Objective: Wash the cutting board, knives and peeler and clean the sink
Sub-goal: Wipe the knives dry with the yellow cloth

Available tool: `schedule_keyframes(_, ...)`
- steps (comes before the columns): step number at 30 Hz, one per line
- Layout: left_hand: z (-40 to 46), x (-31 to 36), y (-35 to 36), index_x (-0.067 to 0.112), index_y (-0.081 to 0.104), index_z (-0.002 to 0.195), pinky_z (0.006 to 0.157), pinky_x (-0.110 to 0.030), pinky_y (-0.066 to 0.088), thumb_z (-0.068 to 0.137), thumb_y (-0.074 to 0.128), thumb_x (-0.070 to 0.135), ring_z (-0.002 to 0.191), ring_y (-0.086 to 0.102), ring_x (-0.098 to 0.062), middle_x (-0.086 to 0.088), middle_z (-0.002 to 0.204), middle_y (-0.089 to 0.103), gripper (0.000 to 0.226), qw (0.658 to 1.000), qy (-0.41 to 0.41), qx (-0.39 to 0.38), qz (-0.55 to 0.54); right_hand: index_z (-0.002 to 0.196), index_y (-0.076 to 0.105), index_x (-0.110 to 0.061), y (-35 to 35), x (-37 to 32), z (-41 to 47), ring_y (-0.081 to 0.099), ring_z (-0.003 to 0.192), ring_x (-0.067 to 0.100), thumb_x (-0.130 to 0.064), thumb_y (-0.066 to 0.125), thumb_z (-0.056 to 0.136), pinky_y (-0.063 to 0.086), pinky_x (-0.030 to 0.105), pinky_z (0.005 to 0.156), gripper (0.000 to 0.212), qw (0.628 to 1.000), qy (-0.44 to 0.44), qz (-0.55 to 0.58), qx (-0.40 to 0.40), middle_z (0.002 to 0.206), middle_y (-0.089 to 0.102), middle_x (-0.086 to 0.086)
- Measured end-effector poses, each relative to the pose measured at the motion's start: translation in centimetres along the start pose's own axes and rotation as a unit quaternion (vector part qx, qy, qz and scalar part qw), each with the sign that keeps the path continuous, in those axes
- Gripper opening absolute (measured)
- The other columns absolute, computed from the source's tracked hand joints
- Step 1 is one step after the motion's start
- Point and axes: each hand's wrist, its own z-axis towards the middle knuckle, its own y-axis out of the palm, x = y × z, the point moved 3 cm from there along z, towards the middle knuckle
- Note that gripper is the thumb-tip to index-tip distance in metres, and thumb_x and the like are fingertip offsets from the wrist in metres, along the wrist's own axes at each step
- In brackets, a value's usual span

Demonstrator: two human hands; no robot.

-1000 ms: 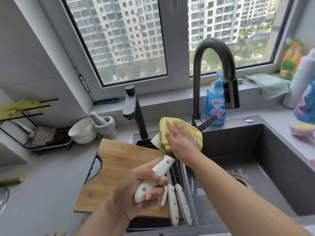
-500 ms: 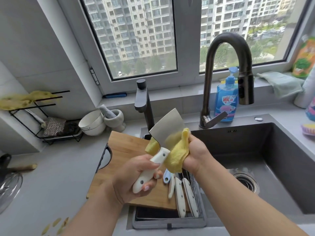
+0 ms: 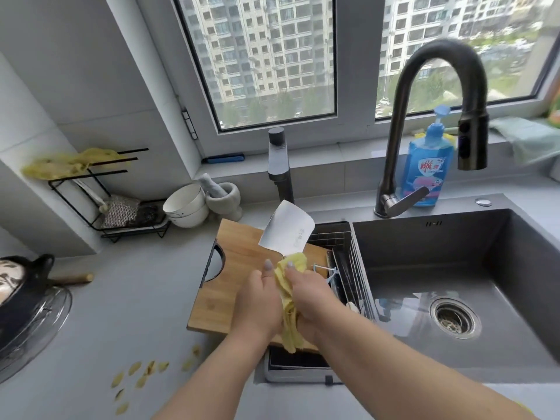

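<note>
My left hand (image 3: 257,301) grips the cleaver (image 3: 286,228) by its handle, which is hidden under a yellow cloth (image 3: 289,307). The bare steel blade points up and away over the wooden cutting board (image 3: 230,268). Pressed against the left hand, my right hand (image 3: 312,298) squeezes the cloth around the handle. The board lies across the wire rack (image 3: 351,256) at the left end of the dark sink (image 3: 454,268). A blue-handled tool (image 3: 328,272) shows in the rack behind my right hand; other knives are hidden.
A tall black faucet (image 3: 436,95) arches over the sink, with a blue soap bottle (image 3: 430,165) behind it. White bowls (image 3: 186,206), a mortar (image 3: 224,194) and a black wire stand (image 3: 115,204) sit at the back left. Peel scraps (image 3: 142,374) lie on the counter near a pot (image 3: 24,298).
The right hand slid the cloth from the blade down onto the handle, leaving the blade bare. Both hands lowered and closed together over the board. The view shifted left.
</note>
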Motion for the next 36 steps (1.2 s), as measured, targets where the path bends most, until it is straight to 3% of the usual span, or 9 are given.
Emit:
schedule_keyframes(2, -0.5, -0.7, -0.4, 0.015, 0.049, 0.08, 0.059, -0.042, 0.049, 0.09, 0.028, 0.066, 0.064, 0.055, -0.025, -0.004, 0.07, 0.054, 0.056, 0.999, -0.015, -0.022, -0.047, 0.101, 0.062, -0.004, 0.5, 0.3, 0.6, 0.067, 0.092, 0.039, -0.041, 0.048, 0.095, 0.053, 0.056, 0.086, 0.04, 0.999, -0.008, -0.035, 0.019, 0.102, 0.068, 0.022)
schedule_keyframes(6, -2.1, -1.2, -1.9, 0.008, 0.049, 0.097, 0.035, -0.018, 0.027, 0.1, 0.032, 0.051, 0.031, 0.039, -0.01, -0.012, 0.063, 0.048, 0.046, 0.979, -0.087, -0.073, -0.169, 0.093, 0.065, -0.007, 0.9, 0.3, 3.4, 0.066, 0.094, 0.04, -0.049, 0.049, 0.087, 0.051, 0.055, 0.091, 0.045, 0.997, -0.047, -0.021, 0.054, 0.1, 0.069, 0.021)
schedule_keyframes(10, -3.2, -2.2, -4.8, 0.002, 0.049, 0.106, 0.033, -0.016, 0.024, 0.098, 0.038, 0.053, 0.031, 0.032, -0.01, -0.01, 0.057, 0.045, 0.053, 0.958, -0.124, -0.074, -0.248, 0.122, 0.056, -0.007, 1.0, -0.2, 5.0, 0.061, 0.104, 0.033, -0.047, 0.038, 0.098, 0.048, 0.047, 0.096, 0.05, 0.995, -0.04, 0.017, 0.092, 0.115, 0.063, 0.012)
schedule_keyframes(12, -3.6, -2.5, -6.5, 0.006, 0.048, 0.097, 0.033, -0.015, 0.023, 0.094, 0.05, 0.05, 0.032, 0.03, -0.01, -0.007, 0.056, 0.045, 0.044, 0.946, -0.127, -0.076, -0.289, 0.122, 0.056, -0.008, 1.4, -0.6, 5.3, 0.061, 0.095, 0.03, -0.042, 0.037, 0.1, 0.049, 0.043, 0.093, 0.045, 0.994, -0.054, 0.009, 0.093, 0.106, 0.064, 0.012)
schedule_keyframes(18, -4.5, -2.9, -10.0, 0.007, 0.047, 0.095, 0.033, -0.018, 0.03, 0.083, 0.068, 0.012, 0.039, 0.036, -0.008, -0.003, 0.059, 0.046, 0.025, 0.91, -0.108, -0.131, -0.377, 0.129, 0.055, -0.014, 4.7, 0.4, 4.6, 0.051, 0.114, 0.022, -0.027, 0.043, 0.1, 0.041, 0.037, 0.097, 0.034, 0.946, -0.154, -0.284, -0.014, 0.118, 0.055, 0.001)
schedule_keyframes(22, -4.9, -2.1, -11.3, 0.008, 0.048, 0.093, 0.035, -0.019, 0.034, 0.071, 0.067, 0.02, 0.041, 0.042, -0.012, -0.005, 0.06, 0.05, 0.032, 0.915, -0.062, -0.13, -0.377, 0.127, 0.053, -0.022, 6.0, 1.1, 3.1, 0.056, 0.109, 0.013, -0.027, 0.056, 0.095, 0.047, 0.031, 0.091, 0.033, 0.919, -0.195, -0.341, -0.029, 0.117, 0.059, -0.006)
schedule_keyframes(26, -4.6, -1.3, -11.8, 0.007, 0.051, 0.092, 0.038, -0.021, 0.033, 0.073, 0.065, 0.029, 0.04, 0.047, -0.017, -0.009, 0.061, 0.056, 0.032, 0.938, -0.029, -0.088, -0.334, 0.12, 0.05, -0.029, 8.4, -0.4, 0.9, 0.057, 0.105, 0.007, -0.018, 0.074, 0.082, 0.048, 0.025, 0.091, 0.047, 0.864, -0.395, -0.309, -0.038, 0.11, 0.058, -0.011)
schedule_keyframes(31, -4.3, -0.4, -11.8, 0.006, 0.052, 0.078, 0.038, -0.021, 0.03, 0.071, 0.063, 0.039, 0.038, 0.046, -0.019, -0.011, 0.056, 0.052, 0.036, 0.963, -0.043, -0.026, -0.266, 0.122, 0.056, -0.025, 10.3, -1.9, -1.0, 0.05, 0.101, -0.002, 0.002, 0.082, 0.062, 0.043, 0.013, 0.085, 0.07, 0.73, -0.577, -0.345, -0.122, 0.117, 0.052, -0.01)
schedule_keyframes(36, -4.1, 1.0, -11.1, 0.006, 0.052, 0.074, 0.036, -0.016, 0.026, 0.067, 0.061, 0.041, 0.035, 0.036, -0.016, -0.006, 0.047, 0.042, 0.037, 0.964, -0.084, 0.009, -0.252, 0.107, 0.072, -0.014, 10.1, -3.3, -1.0, 0.059, 0.087, 0.015, 0.003, 0.083, 0.059, 0.045, 0.021, 0.065, 0.052, 0.618, -0.676, -0.39, -0.093, 0.102, 0.063, 0.005)
